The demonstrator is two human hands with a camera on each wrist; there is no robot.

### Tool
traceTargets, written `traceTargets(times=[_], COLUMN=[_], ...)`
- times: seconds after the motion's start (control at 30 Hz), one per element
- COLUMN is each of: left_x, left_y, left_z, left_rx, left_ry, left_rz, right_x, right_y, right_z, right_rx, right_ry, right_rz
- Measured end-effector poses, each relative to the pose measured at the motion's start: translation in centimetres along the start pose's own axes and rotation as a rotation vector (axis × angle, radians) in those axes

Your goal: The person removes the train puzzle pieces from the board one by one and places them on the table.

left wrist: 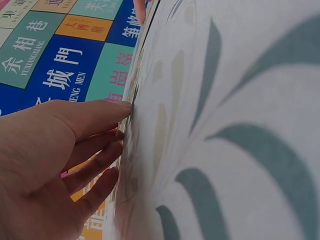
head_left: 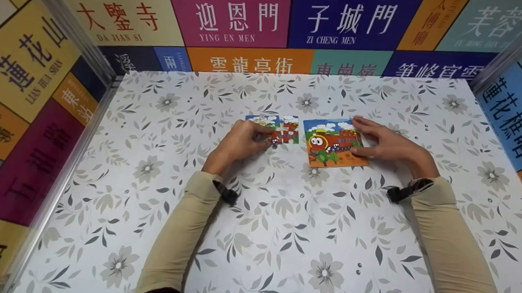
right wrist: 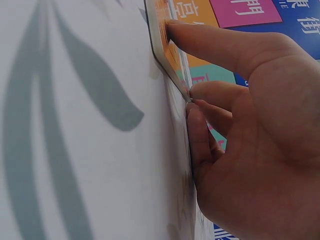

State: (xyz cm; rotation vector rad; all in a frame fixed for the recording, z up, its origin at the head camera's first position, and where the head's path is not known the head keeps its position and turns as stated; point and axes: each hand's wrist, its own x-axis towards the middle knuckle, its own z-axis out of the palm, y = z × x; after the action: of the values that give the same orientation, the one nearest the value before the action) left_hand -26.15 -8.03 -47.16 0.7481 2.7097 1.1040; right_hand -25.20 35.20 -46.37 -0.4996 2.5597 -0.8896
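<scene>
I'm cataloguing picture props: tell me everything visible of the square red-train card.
The square picture card looks like stiff board with a pale edge. Its face shows a red, big-eyed train, blue sky, white clouds and orange ground. It is picture up, slightly turned, on the white floral tabletop, right of colourful jigsaw pieces. The bare right hand touches its right side; whether it lies fully flat is unclear.

Tabletop [head_left: 283, 235]: white, grey floral print. Coloured lettered panels [head_left: 235, 17] along far, left and right edges. Far-left corner: strip [head_left: 78, 35], possibly clear plastic.
</scene>
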Motion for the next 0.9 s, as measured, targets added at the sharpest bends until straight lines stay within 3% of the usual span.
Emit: traceTargets(times=[0.6, 0.9], left_x=[0.1, 0.31], left_y=[-0.1, -0.36], left_z=[-0.21, 0.08], left_rx=[-0.005, 0.066], left_ry=[-0.012, 0.035], left_rz=[-0.033, 0.01], right_x=[-0.03, 0.04], right_y=[0.06, 0.32], right_z=[-0.06, 0.14], right_rx=[-0.008, 0.025], right_ry=[-0.002, 0.008], right_rz=[0.008, -0.014])
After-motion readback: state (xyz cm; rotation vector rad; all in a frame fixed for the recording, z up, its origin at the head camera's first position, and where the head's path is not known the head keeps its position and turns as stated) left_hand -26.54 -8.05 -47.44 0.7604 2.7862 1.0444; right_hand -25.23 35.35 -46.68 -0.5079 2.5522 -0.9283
